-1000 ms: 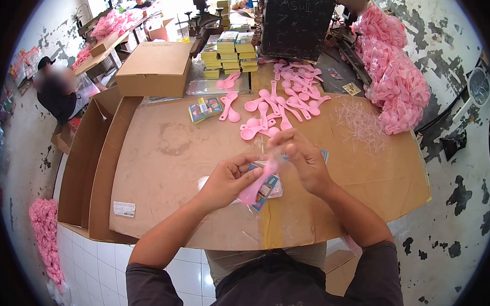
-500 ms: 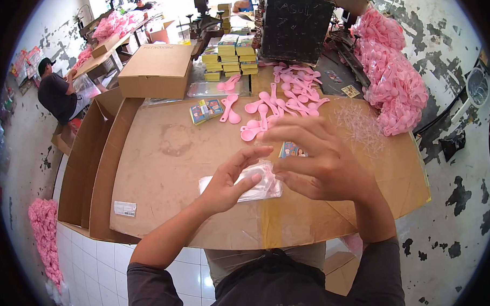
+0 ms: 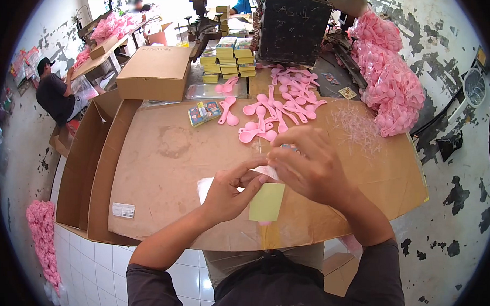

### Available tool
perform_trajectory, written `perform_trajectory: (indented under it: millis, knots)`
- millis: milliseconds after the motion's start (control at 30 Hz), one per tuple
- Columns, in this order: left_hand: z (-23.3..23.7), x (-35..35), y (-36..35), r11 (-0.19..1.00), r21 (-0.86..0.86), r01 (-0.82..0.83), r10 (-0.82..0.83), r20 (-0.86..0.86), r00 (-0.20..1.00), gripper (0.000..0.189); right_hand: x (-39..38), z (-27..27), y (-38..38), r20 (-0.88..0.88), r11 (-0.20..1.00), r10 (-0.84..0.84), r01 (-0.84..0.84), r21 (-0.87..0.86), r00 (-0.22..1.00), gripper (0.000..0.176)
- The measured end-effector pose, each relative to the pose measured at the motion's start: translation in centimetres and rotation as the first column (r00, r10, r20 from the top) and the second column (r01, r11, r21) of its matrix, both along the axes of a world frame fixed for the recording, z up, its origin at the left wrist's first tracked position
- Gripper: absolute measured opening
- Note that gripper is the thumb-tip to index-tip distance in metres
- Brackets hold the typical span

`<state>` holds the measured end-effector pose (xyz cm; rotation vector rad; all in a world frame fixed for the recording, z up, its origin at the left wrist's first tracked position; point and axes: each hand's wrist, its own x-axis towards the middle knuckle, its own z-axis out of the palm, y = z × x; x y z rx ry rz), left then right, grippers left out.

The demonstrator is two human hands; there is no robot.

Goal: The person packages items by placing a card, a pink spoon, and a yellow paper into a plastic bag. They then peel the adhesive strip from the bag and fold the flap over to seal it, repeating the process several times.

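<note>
My left hand is closed, thumb against fingers, on the top of a pale yellow card that hangs over the front of the table. A small bit of pink shows under the card's lower edge. My right hand is raised just right of my left, its fingertips pinched together near the card's top; what they hold, if anything, is hidden. Behind my left hand lies a stack of clear plastic bags, mostly covered. Past my right hand, printed cards show in part.
Pink spoons lie scattered behind my hands, with a banded card bundle to their left. Clear plastic strips lie at the right. Card stacks, a cardboard box and bagged pink spoons stand farther back. Another person sits left.
The pale yellow card has come into view under my left hand, whose thumb and fingers have closed. My right hand's spread fingers have drawn together into a pinch.
</note>
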<state>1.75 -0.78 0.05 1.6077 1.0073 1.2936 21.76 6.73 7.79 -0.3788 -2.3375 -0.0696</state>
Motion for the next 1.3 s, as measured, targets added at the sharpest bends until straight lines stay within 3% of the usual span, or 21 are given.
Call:
perform_trajectory:
  millis: [33,333,433,533,567,600,633,667,733,800,867,933,1000,1100,1133,1167,1233,1300]
  knots:
    - [-0.1,0.0,-0.1,1.000,0.003,-0.014,0.014,-0.007,1.000,0.038,-0.1,-0.2,-0.2,0.039,0.994,-0.017,0.013,0.111,0.999,0.021]
    - [-0.6,0.0,-0.3,0.989,0.124,-0.075,0.116,-0.358,0.927,0.047,-1.2,-2.4,0.3,0.197,0.953,-0.142,0.080,0.293,0.970,0.024]
    - [-0.5,0.2,-0.3,0.994,0.096,-0.046,0.080,-0.397,0.914,0.045,-1.1,-2.3,1.3,0.256,0.988,-0.133,0.107,0.113,0.957,0.017]
    - [1.2,-0.2,-0.3,0.997,-0.068,-0.026,0.007,-0.264,0.964,0.042,0.5,-1.4,2.0,0.000,0.987,-0.095,0.094,-0.129,0.995,0.008]
    - [1.1,-0.3,-0.1,0.995,-0.096,-0.003,-0.016,-0.197,0.980,0.041,1.7,-1.0,2.5,-0.026,0.904,-0.053,0.037,-0.425,0.998,0.007]
    - [0.8,-0.5,0.1,0.992,-0.124,0.022,-0.038,-0.129,0.991,0.041,3.4,-0.8,3.1,-0.063,0.733,-0.021,-0.027,-0.680,0.998,0.011]
    - [0.5,-0.6,0.2,0.987,-0.150,0.050,-0.059,-0.061,0.996,0.041,5.8,-0.5,4.2,-0.126,0.456,0.115,-0.166,-0.875,0.985,0.012]
    - [0.2,-0.6,0.3,0.984,-0.168,0.054,-0.059,-0.024,0.998,0.040,8.6,-0.2,5.5,-0.230,0.112,0.218,-0.259,-0.959,0.948,0.015]
    - [-0.2,-0.7,0.6,0.979,-0.194,0.065,-0.057,0.047,0.997,0.040,14.1,-2.1,9.7,-0.451,-0.022,0.200,-0.457,-0.889,0.870,0.010]
    - [-0.7,-0.7,0.9,0.975,-0.213,0.064,-0.044,0.096,0.994,0.040,17.8,-3.8,14.2,-0.447,0.126,-0.067,-0.437,-0.891,0.892,0.012]
    - [-0.8,-0.6,1.0,0.973,-0.224,0.063,-0.032,0.136,0.990,0.042,18.7,-5.6,14.5,-0.109,0.535,-0.196,0.013,-0.845,0.975,0.024]
    - [-0.7,-0.4,1.1,0.970,-0.232,0.072,-0.034,0.163,0.986,0.043,19.7,-7.4,13.7,0.143,0.743,-0.452,0.460,-0.486,0.880,0.037]
    - [-0.8,-0.3,1.2,0.977,-0.205,0.053,-0.026,0.136,0.990,0.041,20.2,-8.1,13.5,0.218,0.672,-0.729,0.739,0.052,0.648,0.050]
    - [-1.0,-0.1,1.2,0.974,-0.221,0.044,-0.006,0.169,0.986,0.041,14.0,-5.3,9.8,0.076,0.807,-0.556,0.559,-0.191,0.828,0.048]
    - [-0.9,0.0,1.3,0.972,-0.229,0.045,-0.001,0.188,0.982,0.041,11.6,-4.3,8.0,0.140,0.750,-0.449,0.457,-0.478,0.883,0.044]
    - [-1.1,0.0,1.4,0.976,-0.215,0.032,0.006,0.172,0.985,0.040,9.4,-4.0,6.3,0.159,0.607,-0.324,0.334,-0.722,0.933,0.041]
    - [-1.6,0.0,1.5,0.983,-0.183,0.005,0.021,0.141,0.990,0.039,6.0,-5.6,3.9,-0.058,0.590,0.033,-0.066,-0.805,0.998,0.037]
    - [-1.6,0.1,1.3,0.980,-0.198,-0.017,0.044,0.137,0.990,0.037,3.3,-6.1,2.1,-0.087,0.524,0.115,-0.135,-0.841,0.990,0.035]
